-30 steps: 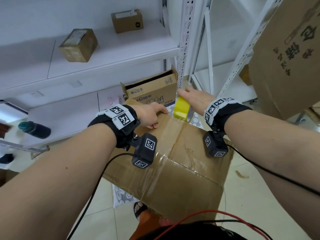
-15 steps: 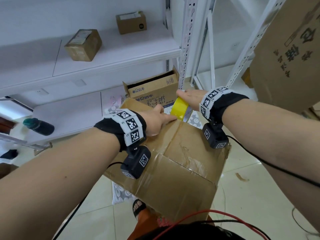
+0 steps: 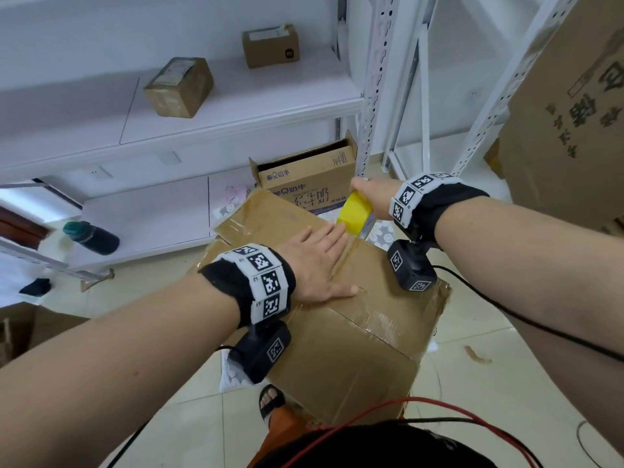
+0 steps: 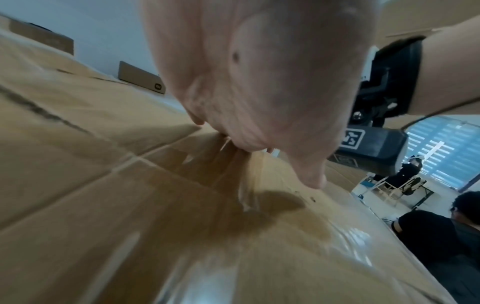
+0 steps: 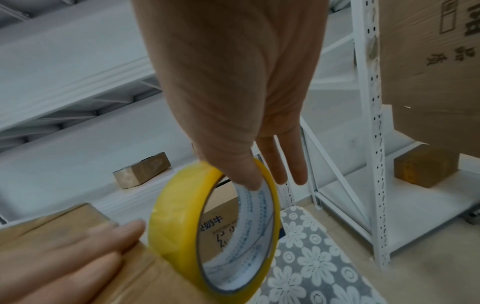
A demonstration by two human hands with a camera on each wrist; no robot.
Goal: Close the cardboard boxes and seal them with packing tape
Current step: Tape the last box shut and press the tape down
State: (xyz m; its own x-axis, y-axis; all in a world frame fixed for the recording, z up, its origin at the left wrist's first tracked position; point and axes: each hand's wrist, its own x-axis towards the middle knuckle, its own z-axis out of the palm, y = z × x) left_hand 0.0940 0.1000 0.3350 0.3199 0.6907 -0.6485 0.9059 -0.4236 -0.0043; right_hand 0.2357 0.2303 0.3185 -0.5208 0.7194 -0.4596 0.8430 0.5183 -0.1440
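Sealing looked well under way: the cardboard box (image 3: 344,319) sat propped in front of the person, flaps down and clear tape along its centre seam. The left hand (image 3: 317,261) lay flat, fingers straight, pressing that tape. The right hand (image 3: 373,199) held the yellow tape roll (image 3: 354,214) at the far edge, apparently uncut. Another open box (image 3: 304,177) behind probably remained. Only the right wrist view showed a finger hooked through the roll's core; the left wrist view showed wrinkled tape under the palm

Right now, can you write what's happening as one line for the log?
step: taping top seam | left hand: flat on cardboard box, pressing tape | right hand: holds yellow tape roll at far edge | seal: unfinished
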